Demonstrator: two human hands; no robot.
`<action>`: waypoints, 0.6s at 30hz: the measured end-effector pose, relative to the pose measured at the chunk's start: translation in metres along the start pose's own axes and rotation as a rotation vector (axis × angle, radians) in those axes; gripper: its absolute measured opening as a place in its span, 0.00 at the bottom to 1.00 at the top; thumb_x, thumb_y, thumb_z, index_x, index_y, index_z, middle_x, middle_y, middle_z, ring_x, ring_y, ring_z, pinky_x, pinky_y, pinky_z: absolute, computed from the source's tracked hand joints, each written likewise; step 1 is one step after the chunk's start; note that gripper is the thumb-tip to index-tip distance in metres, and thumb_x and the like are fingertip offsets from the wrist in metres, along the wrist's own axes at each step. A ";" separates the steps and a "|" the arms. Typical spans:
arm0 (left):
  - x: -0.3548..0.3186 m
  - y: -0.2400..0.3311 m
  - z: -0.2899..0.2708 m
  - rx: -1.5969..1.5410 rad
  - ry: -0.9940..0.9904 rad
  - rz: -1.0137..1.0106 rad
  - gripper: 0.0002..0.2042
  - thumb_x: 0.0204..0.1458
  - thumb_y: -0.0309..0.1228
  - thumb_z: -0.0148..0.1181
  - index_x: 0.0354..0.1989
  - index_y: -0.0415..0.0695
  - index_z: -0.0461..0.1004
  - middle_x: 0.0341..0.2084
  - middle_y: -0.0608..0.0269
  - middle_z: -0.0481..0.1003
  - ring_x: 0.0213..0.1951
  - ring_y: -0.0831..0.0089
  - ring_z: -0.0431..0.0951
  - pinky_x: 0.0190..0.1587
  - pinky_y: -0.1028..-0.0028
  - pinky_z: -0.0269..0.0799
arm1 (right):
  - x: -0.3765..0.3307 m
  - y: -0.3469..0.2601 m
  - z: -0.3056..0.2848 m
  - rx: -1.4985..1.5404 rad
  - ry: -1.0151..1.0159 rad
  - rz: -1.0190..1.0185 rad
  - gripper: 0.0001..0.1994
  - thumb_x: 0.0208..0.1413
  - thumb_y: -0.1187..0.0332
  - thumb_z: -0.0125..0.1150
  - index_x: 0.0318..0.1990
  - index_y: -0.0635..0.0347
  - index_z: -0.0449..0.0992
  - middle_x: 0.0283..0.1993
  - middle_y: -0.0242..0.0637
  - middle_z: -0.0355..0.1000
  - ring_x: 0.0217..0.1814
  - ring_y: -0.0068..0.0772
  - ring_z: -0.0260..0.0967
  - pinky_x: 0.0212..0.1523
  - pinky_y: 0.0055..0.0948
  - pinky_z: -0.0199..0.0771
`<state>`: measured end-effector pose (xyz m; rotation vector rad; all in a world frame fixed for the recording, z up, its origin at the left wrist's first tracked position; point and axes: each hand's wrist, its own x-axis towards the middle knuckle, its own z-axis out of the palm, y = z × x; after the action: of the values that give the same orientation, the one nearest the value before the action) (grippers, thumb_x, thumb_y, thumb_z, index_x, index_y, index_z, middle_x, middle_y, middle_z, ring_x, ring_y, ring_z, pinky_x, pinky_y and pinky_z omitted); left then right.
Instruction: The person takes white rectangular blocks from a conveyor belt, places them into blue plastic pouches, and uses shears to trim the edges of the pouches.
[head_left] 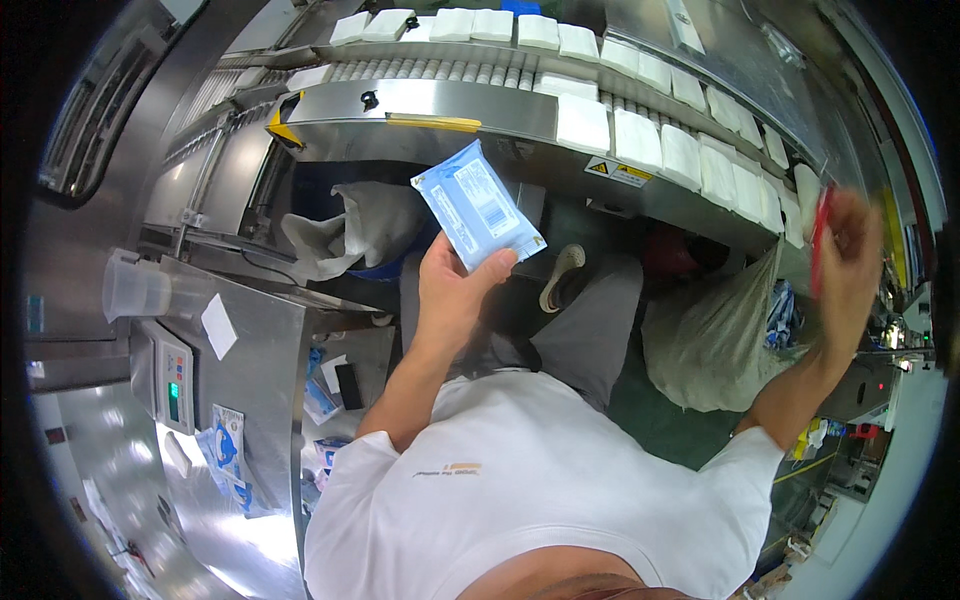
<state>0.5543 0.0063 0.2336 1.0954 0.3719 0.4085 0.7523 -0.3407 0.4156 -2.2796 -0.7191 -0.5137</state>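
A light blue soft packet (477, 207) with a printed label and barcode is in my left hand (448, 295), my thumb and fingers pinching its lower end. It tilts to the left, its label side facing up. Far to the right, my right hand (852, 250) is raised beside the end of a row of white folded wipe stacks (735, 182). A thin red strip-like object (822, 240) stands along its fingers, which are curled round it. Motion smears that hand, and the object's kind is unclear.
A steel conveyor (440, 112) with rollers carries white stacks ahead of me. On the left steel table (250, 330) are a digital scale (172, 385), a plastic jug (135, 288) and blue-white wrappers (228, 450). Cloth sacks (705, 330) hang below the conveyor.
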 end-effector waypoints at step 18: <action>-0.013 -0.009 -0.009 -0.172 -0.139 -0.276 0.20 0.55 0.34 0.74 0.51 0.40 0.74 0.36 0.65 0.79 0.34 0.77 0.76 0.40 0.74 0.74 | 0.011 -0.078 0.116 0.224 -0.450 -0.706 0.20 0.48 0.71 0.76 0.51 0.55 0.83 0.53 0.38 0.75 0.54 0.38 0.72 0.49 0.32 0.75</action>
<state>0.5397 0.0033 0.2228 0.8840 0.3523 0.1163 0.7309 -0.2066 0.3800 -1.8978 -1.7361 -0.2010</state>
